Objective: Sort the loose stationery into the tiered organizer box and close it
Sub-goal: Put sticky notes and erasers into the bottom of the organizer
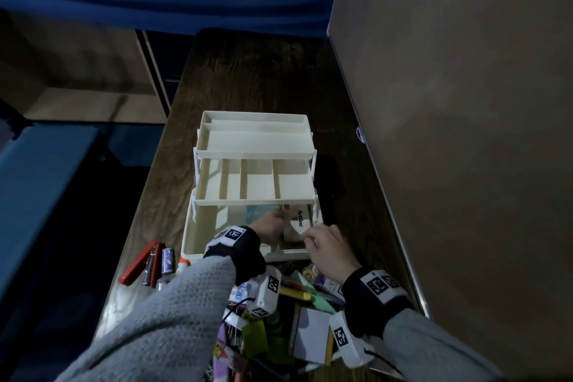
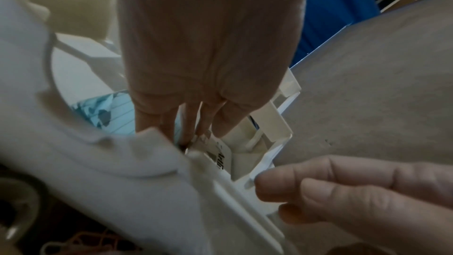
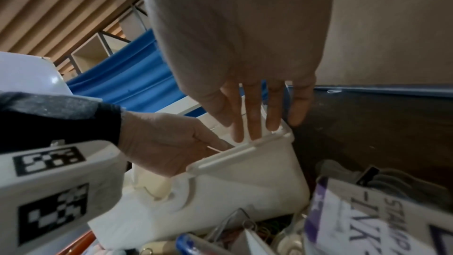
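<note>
The white tiered organizer box (image 1: 190, 250) stands open on the dark wooden table, its upper tray (image 1: 254, 139) and divided middle tray (image 1: 257, 183) swung back and bare. My left hand (image 1: 269, 225) reaches into the bottom compartment, straight fingers (image 2: 191, 121) touching a white Artline box (image 1: 299, 222) that stands on edge there. My right hand (image 1: 322, 242) hovers at the front right rim (image 3: 245, 148), fingers (image 3: 255, 123) straight and spread, holding nothing. A blue patterned notepad (image 2: 105, 111) lies flat on the compartment floor.
A red stapler (image 1: 136, 267) and small tubes (image 1: 167, 260) lie left of the box. Between my arms sits a heap of pens, clips (image 3: 232, 224), a white pad (image 1: 310, 335) and a stamp ink pack (image 3: 363, 220). A tall board (image 1: 465, 102) walls the table's right side.
</note>
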Motion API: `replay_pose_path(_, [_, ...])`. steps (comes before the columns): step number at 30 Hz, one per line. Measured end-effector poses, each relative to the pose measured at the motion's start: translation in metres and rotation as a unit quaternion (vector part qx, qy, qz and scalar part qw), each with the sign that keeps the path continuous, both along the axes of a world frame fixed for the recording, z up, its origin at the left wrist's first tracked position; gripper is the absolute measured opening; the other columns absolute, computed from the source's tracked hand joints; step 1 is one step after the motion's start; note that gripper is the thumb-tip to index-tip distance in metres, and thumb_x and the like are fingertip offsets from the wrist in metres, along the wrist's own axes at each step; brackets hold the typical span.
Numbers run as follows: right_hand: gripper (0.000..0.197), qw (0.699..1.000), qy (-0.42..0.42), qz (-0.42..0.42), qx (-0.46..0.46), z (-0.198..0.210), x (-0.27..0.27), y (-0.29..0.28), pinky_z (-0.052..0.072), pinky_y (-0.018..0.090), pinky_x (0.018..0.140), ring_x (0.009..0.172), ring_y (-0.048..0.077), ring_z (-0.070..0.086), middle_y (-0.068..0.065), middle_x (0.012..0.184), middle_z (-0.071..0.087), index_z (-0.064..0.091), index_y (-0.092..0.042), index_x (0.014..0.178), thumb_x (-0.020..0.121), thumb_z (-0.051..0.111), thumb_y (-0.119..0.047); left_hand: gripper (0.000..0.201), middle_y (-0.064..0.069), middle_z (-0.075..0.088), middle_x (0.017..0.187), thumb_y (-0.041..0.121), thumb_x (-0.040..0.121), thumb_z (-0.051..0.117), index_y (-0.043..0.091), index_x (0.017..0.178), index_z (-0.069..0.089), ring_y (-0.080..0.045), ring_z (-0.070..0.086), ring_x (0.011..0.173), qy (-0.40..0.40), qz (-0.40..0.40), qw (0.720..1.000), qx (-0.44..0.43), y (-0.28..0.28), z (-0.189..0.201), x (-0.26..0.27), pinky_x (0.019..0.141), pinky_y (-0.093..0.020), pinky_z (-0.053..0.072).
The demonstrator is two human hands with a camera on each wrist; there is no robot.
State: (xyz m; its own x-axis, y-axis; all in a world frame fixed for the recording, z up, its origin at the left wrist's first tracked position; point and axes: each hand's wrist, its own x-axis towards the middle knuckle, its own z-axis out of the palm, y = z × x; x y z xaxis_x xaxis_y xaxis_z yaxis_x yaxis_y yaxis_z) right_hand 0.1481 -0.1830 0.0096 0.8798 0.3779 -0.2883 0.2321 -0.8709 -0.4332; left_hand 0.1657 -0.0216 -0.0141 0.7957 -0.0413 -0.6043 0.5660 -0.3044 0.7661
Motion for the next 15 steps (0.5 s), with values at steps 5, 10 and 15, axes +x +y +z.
replay_pose_path(5, [0.026,0.996,-0.017,-0.01,0.088,0.009,-0.003,-0.011,0.036,0.03,0.097,0.113,0.019,0.044,0.003,0.115,0.054,0.064,-0.016,0.111,0.098,0.042,-0.015,0.041,-0.018,0.061,0.112,0.006,0.096,0.042,0.004,0.137,0.043,-0.032,0.06,0.096,-0.059,-0.05,0.994,0.082,0.01,0.019,-0.018,0.081,-0.039,0.048])
replay_pose_path(10, [0.023,0.994,-0.01,-0.01,0.111,0.008,-0.018,-0.04,0.035,0.024,0.094,0.11,0.015,0.045,0.0,0.109,0.051,0.064,-0.016,0.109,0.099,0.043,-0.016,0.027,-0.001,0.065,0.117,0.015,0.097,0.047,0.015,0.119,0.061,-0.015,0.061,0.101,-0.237,-0.029,0.951,0.197,0.031,0.04,-0.068,0.085,-0.024,0.046])
replay_pose_path(15, [0.022,0.997,0.007,0.019,0.077,-0.007,-0.048,-0.064,0.033,0.022,0.09,0.109,0.015,0.042,0.003,0.109,0.049,0.062,-0.012,0.107,0.1,0.041,-0.016,0.02,0.005,0.069,0.095,0.013,0.095,0.049,0.018,0.101,0.067,-0.01,0.063,0.083,-0.252,-0.002,0.944,0.213,0.051,0.041,-0.139,0.076,-0.029,0.051])
